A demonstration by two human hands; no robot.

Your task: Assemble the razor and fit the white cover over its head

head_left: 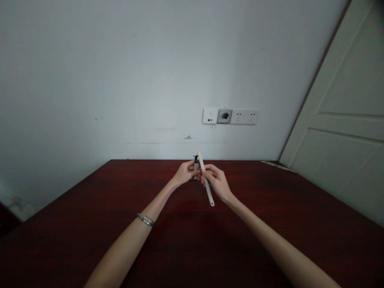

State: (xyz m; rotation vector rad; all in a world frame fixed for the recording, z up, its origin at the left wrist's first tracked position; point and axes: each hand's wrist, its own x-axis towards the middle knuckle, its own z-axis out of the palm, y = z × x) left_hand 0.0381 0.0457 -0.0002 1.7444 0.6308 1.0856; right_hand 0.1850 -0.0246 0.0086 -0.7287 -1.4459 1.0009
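Both my hands meet above the middle of a dark red table (pixel 90 224). My right hand (pixel 217 182) is closed around a long slim white stick-like object (pixel 207 188) that slants from upper left to lower right. My left hand (pixel 186 174) pinches a small dark piece (pixel 196 164) with a grey body, held upright right beside the white object's top end. The two objects touch or nearly touch near the fingers. A silver bracelet (pixel 145 219) sits on my left forearm.
A white wall (pixel 120 80) rises behind the table's far edge, with a row of sockets and a switch plate (pixel 230 116). A white panelled door (pixel 345 120) stands at the right. A thin pale strip (pixel 277 165) lies at the table's far right corner.
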